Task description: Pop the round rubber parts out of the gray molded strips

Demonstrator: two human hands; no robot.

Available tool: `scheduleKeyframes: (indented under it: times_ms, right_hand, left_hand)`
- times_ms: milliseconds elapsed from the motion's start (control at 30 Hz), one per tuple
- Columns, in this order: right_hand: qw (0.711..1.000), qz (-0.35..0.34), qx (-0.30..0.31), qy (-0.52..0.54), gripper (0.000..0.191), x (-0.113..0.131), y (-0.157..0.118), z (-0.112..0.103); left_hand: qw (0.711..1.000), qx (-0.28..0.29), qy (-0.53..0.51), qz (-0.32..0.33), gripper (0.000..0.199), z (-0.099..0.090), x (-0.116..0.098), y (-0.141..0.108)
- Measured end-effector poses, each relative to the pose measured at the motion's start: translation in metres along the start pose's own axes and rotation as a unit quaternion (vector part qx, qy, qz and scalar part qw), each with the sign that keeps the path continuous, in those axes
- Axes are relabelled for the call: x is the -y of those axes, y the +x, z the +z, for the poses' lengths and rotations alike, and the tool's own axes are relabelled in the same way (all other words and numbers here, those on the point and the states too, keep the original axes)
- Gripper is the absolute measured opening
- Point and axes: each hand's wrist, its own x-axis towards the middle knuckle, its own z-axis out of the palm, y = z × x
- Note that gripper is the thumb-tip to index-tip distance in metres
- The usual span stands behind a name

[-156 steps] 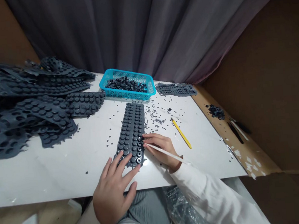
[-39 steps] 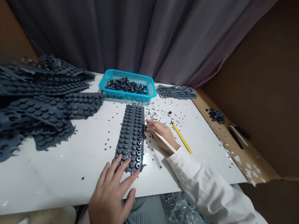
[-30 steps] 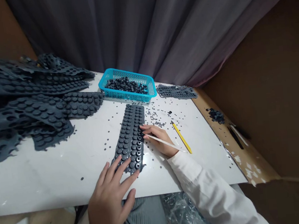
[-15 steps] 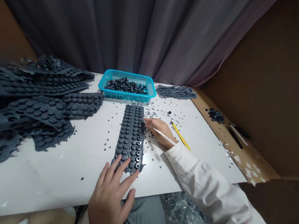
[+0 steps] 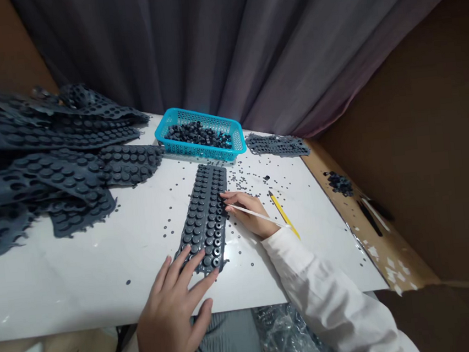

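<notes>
A dark grey rubber strip (image 5: pixel 207 200) with rows of round studs lies lengthwise on the white table. My left hand (image 5: pixel 175 309) is spread open, its fingertips resting on the strip's near end. Pinched in my right hand (image 5: pixel 248 213) is a thin white stick (image 5: pixel 258 214), its tip at the studs of the strip's right column. Several studs near me in that column show ring-shaped tops with a centre hole. Small dark discs (image 5: pixel 241 181) lie scattered to the right of the strip. The exact contact at the stick's tip is hidden by my fingers.
Behind the strip stands a blue basket (image 5: pixel 199 150) of small dark pieces. Studded rubber sheets (image 5: pixel 60 170) are heaped at left. A yellow pen-like tool (image 5: pixel 283 213) lies right of my right hand; another sheet (image 5: pixel 277 144) lies behind. Cardboard (image 5: pixel 362 213) at right holds dark pieces and tools.
My right hand has shifted slightly toward me and left, over the strip's right column, and the white stick lies at a flatter angle. My left hand stays in place.
</notes>
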Motion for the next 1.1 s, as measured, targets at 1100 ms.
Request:
scheduleKeyframes:
  times_ms: [1100]
  right_hand:
    - [0.999,0.005,-0.006,-0.034,0.015,-0.014,0.014,-0.001]
  left_hand:
    - [1.0,-0.005,0.005,-0.004,0.046,0.001,0.001,-0.001]
